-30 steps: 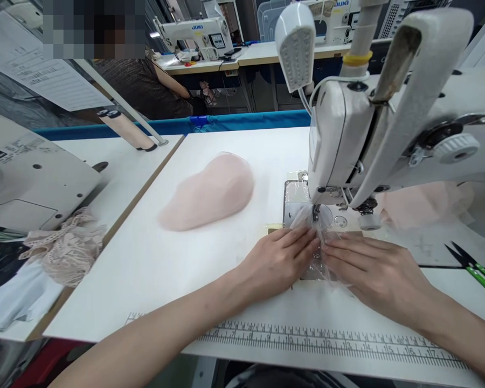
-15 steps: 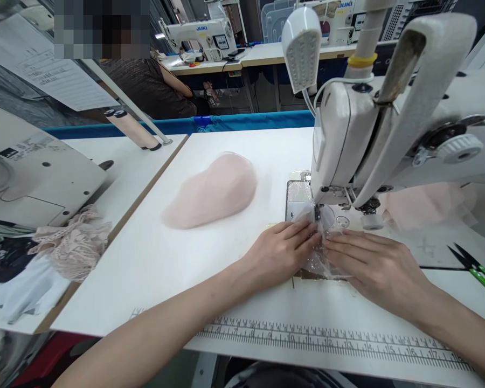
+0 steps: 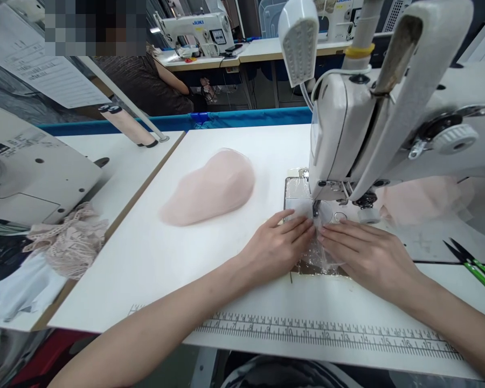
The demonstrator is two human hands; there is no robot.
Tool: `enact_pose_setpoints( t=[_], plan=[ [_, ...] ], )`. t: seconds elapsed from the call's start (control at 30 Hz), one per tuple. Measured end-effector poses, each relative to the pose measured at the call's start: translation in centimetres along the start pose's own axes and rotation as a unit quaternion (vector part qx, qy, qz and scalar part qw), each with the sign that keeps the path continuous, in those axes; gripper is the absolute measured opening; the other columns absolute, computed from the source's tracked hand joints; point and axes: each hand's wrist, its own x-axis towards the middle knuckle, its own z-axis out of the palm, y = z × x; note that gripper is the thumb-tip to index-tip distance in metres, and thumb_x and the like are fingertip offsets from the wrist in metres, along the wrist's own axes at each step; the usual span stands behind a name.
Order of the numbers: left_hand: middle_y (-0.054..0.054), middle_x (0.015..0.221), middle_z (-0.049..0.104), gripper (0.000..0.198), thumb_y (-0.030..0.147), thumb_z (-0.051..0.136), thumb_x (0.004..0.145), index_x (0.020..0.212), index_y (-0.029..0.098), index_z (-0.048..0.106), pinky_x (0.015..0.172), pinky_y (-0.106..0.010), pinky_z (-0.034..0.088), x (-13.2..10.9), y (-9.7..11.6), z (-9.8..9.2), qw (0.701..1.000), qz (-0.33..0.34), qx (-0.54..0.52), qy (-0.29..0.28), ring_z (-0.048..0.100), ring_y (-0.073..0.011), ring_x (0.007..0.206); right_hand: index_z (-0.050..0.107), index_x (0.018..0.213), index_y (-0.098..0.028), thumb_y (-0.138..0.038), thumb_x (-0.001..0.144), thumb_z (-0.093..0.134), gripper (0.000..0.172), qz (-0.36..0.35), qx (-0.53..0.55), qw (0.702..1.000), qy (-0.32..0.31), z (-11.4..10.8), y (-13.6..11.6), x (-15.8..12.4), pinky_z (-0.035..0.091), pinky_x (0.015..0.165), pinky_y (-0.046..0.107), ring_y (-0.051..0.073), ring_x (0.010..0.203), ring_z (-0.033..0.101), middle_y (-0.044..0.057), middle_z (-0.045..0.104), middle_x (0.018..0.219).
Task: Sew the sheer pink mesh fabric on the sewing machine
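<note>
My left hand (image 3: 281, 245) and right hand (image 3: 364, 253) lie flat, fingertips nearly meeting, pressing the small sheer shiny fabric piece (image 3: 322, 257) under the white sewing machine (image 3: 347, 134) needle, most of it seemingly unsewn in front of the machine.

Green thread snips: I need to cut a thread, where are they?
Head view: the green thread snips lie on the table at far right, right of the right hand, near the sewing machine.
</note>
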Motion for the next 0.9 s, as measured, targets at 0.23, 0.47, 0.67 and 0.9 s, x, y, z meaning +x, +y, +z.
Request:
enact_pose_setpoints(
  t=[0.23, 0.47, 0.67, 0.9],
  plan=[
    [-0.006, 0.118, 0.066, 0.027, 0.017, 0.047, 0.094, 0.116, 0.013, 0.062, 0.109, -0.039, 0.039, -0.3, 0.1, -0.2, 1.0, 0.02, 0.001, 0.013, 0.061, -0.0161, 0.113, 0.07, 0.104, -0.011, -0.005, 0.084, 0.056, 0.025, -0.012, -0.027, 1.0, 0.003, 0.0, -0.4, -0.3, 0.054, 0.094, 0.037, 0.021, 0.1, 0.067, 0.01, 0.07, 0.108],
    [-0.008, 0.12, 0.065, 0.029, 0.018, 0.043, 0.095, 0.117, 0.011, 0.061, 0.111, -0.044, 0.035, 0.3, -0.4, 0.2, 1.0, -0.002, 0.008, 0.001, 0.06, -0.0177, 0.115, 0.071, 0.101, -0.011, -0.005, 0.084, 0.055, 0.024, -0.003, -0.044, 0.999, 0.008, 0.4, 0.0, 0.2, 0.053, 0.093, 0.037, 0.02, 0.098, 0.067, 0.008, 0.071, 0.106],
    [-0.007, 0.116, 0.067, 0.029, 0.024, 0.045, 0.096, 0.115, 0.011, 0.063, 0.11, -0.042, 0.036, 0.0, 0.4, -0.2, 1.0, -0.003, 0.023, 0.017, 0.062, -0.0177, 0.111, 0.071, 0.102, -0.011, -0.005, 0.083, 0.056, 0.025, -0.007, -0.055, 0.998, 0.013, 0.5, 0.0, 0.2, 0.051, 0.093, 0.037, 0.021, 0.098, 0.067, 0.009, 0.071, 0.106],
    [-0.009, 0.115, 0.067, 0.032, 0.029, 0.043, 0.097, 0.114, 0.01, 0.064, 0.111, -0.042, 0.035, 0.0, 0.8, -0.3, 0.999, -0.027, 0.02, 0.01, 0.062, -0.0185, 0.111, 0.071, 0.101, -0.011, -0.006, 0.083, 0.057, 0.023, 0.005, -0.055, 0.998, 0.01, 0.8, 0.2, 0.1, 0.051, 0.092, 0.037, 0.021, 0.095, 0.067, 0.009, 0.071, 0.108]
  ],
)
